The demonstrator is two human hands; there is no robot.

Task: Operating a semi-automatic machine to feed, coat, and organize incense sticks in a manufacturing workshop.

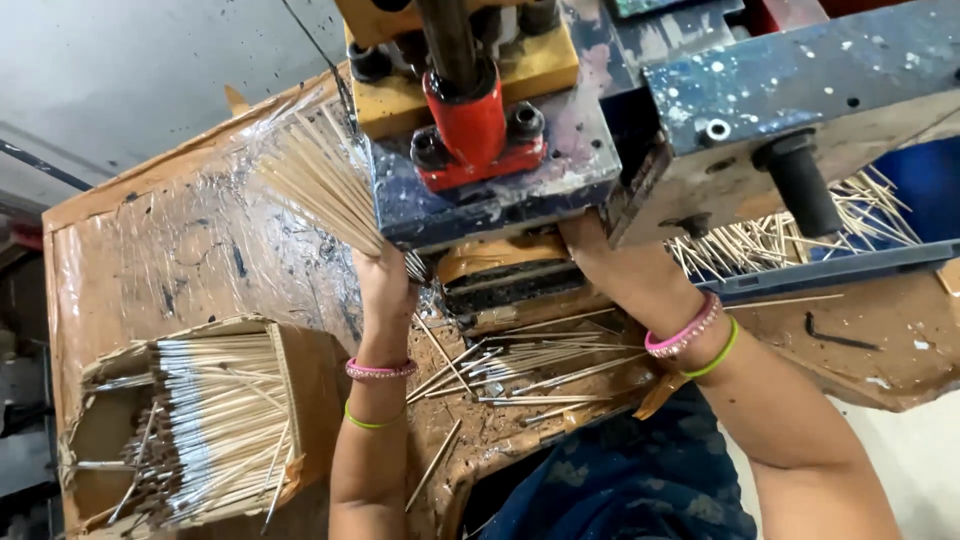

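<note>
Two bare arms are reaching up under the overhanging machine [500, 190], a paint-chipped blue and yellow block with a red fitting at its middle. The left hand [385, 280] is gripping a fanned bundle of thin bamboo sticks [315, 175], fingers wrapped round its lower end; the bundle is slanting up and left, its near edge running just beside the machine's blue corner, with open plastic-covered table [170, 240] lying free to its left. The right hand [590, 235] is disappearing beneath the machine's underside, so whether its fingers are spread or closed cannot be told; only the wrist with pink and green bangles [690, 335] is showing. Between the two forearms, loose sticks [520, 370] are lying scattered across the worktop, some reaching its front edge near the person's blue patterned clothing [620, 480]. At lower left an open cardboard tray [285, 370] is holding coated sticks packed side by side, well apart from the left hand. More bare sticks [800, 235] are piling on a blue ledge at right, behind a black handle [805, 185] that is crowding the room above them.
</note>
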